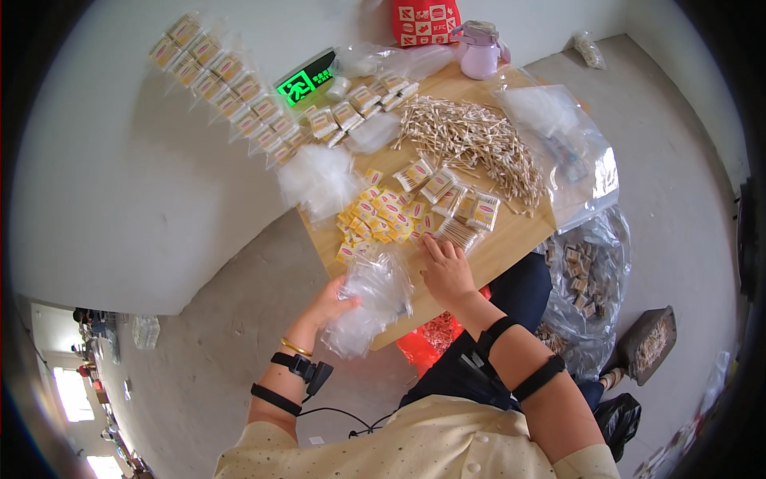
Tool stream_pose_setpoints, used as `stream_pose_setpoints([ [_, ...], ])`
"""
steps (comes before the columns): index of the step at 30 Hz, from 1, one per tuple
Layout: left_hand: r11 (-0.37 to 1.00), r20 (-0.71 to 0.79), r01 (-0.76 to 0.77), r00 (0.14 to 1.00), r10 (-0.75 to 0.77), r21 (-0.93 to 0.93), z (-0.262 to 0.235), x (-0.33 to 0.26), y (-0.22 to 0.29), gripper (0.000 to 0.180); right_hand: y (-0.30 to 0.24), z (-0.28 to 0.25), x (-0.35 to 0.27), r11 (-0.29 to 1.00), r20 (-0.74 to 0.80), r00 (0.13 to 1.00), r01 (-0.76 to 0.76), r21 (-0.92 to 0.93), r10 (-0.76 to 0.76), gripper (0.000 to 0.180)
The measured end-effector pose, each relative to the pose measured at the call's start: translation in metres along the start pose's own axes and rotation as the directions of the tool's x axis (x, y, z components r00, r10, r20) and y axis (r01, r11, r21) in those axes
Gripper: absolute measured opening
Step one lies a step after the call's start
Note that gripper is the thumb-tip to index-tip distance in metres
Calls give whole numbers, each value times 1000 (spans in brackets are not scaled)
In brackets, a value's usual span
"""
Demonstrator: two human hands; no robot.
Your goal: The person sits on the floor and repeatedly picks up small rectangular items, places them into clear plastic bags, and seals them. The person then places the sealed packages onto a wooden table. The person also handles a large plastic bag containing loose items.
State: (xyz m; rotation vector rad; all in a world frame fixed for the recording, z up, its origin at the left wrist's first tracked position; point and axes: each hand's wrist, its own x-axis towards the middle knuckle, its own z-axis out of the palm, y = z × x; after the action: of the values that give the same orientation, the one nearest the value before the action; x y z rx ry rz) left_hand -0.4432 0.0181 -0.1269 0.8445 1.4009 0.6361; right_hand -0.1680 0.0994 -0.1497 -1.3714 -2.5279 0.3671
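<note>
A wooden table (519,236) stands beside a white wall (96,184) on a grey floor (203,359); bright windows (73,395) glow at lower left.

Two hands (327,302) (448,275) — one pitcher (479,60), one sign (296,88)

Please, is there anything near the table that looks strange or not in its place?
The lit green sign may be odd: such signs usually hang high, yet it shows right beside the swab packs. No clear damage shows.
</note>
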Motion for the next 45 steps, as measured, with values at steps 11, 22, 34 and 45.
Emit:
stream_pose_setpoints([
  [11, 996, 73, 37, 997, -32, -80, 2, -5, -3, 56, -9, 6, -12, 973, 103, 968, 232, -13, -230, 62],
  [22, 987, 78, 93, 993, -84, -130, 3, -11, 1, 61, -14, -3, -3, 955, 67, 953, 296, 9, -296, 55],
  [34, 991, 91, 96, 992, -88, -89, 2, -3, -16, 61, -16, 4, -19, 917, 151, 907, 374, 136, -393, 47],
  [45, 991, 83, 93, 993, -85, -93, 3, -15, -7, 56, -16, -3, 8, 946, 149, 935, 320, 42, -323, 60],
])
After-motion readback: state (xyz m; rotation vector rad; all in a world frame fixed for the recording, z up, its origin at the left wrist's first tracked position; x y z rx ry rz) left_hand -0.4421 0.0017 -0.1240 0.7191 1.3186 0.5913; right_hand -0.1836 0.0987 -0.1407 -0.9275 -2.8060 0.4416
